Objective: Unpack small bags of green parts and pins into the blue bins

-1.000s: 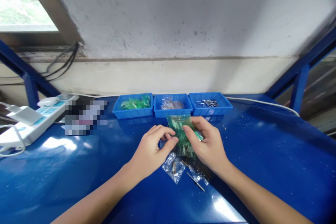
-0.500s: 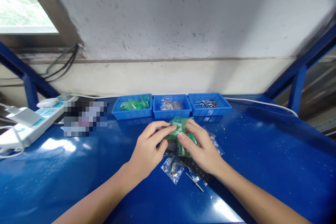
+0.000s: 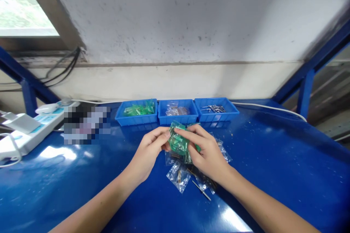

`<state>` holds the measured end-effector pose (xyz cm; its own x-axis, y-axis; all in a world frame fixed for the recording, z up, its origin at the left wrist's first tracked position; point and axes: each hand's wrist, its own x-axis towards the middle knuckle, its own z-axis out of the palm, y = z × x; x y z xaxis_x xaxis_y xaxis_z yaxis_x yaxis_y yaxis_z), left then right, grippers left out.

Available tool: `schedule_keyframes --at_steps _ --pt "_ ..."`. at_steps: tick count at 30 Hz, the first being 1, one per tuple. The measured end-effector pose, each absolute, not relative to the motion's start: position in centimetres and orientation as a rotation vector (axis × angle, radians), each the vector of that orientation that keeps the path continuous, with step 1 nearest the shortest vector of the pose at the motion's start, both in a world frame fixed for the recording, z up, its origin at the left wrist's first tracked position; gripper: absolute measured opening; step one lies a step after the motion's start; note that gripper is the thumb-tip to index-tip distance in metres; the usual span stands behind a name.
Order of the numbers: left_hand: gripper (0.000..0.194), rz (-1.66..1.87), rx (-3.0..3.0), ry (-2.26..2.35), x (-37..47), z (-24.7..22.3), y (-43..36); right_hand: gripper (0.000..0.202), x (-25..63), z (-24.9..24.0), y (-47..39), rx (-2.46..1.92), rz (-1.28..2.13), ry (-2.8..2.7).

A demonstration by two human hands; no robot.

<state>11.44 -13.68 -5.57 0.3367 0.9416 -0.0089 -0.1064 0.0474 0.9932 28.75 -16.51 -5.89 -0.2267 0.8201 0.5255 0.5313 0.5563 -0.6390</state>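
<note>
A small green plastic bag (image 3: 178,140) is held up between both hands at the middle of the blue table. My left hand (image 3: 149,149) pinches its left edge between thumb and fingers. My right hand (image 3: 206,149) grips its right side, with the index finger lying across the front. Beneath the hands lies a pile of clear and green bags, partly hidden. A clear bag (image 3: 179,176) with small brass-coloured pieces lies at the near side of the pile. Beside it rests a single metal rivet (image 3: 201,190).
Along the wall stand three blue trays: one with green bags (image 3: 136,120), one with clear bags (image 3: 178,119), one with metal rivets (image 3: 217,117). A white power strip (image 3: 30,136) and a blurred-out object (image 3: 86,125) are on the left.
The green bag now stands more upright and faces the camera, slightly further left. My left fingers have drawn back to its edge, and my right index finger has stretched across it.
</note>
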Motion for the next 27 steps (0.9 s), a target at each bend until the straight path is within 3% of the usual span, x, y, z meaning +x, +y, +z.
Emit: schedule_keyframes --at_steps 3,6,11,14,17,22,25,27 --pt "0.022 1.080 1.461 1.010 11.2 -5.8 -13.6 0.048 28.6 -5.7 -16.7 -1.193 0.394 -1.879" --pt "0.025 1.239 1.901 1.072 11.0 -6.0 -13.7 0.031 28.4 -5.1 -16.9 -1.269 0.398 -1.783" --pt "0.033 1.241 2.431 0.885 11.1 -6.1 -14.4 0.025 28.5 -4.3 -16.7 -1.189 0.769 -1.642" --pt "0.033 1.208 2.279 0.911 11.4 -6.3 -14.6 0.023 28.6 -4.4 -16.4 -1.178 0.815 -1.585" --pt "0.045 1.261 1.847 0.925 11.8 -6.0 -14.4 0.021 28.6 -4.5 -16.4 -1.133 0.778 -1.675" --pt "0.015 1.058 1.789 0.987 10.4 -3.6 -13.1 0.022 28.5 -4.5 -16.7 -1.132 0.815 -1.810" --pt "0.029 1.234 1.894 1.318 6.5 -1.6 -10.6 0.030 28.8 -4.4 -16.7 -1.217 0.760 -1.739" --pt "0.044 1.257 1.953 1.818 3.3 -0.8 -8.4 0.032 29.0 -4.4 -16.6 -1.245 0.724 -1.705"
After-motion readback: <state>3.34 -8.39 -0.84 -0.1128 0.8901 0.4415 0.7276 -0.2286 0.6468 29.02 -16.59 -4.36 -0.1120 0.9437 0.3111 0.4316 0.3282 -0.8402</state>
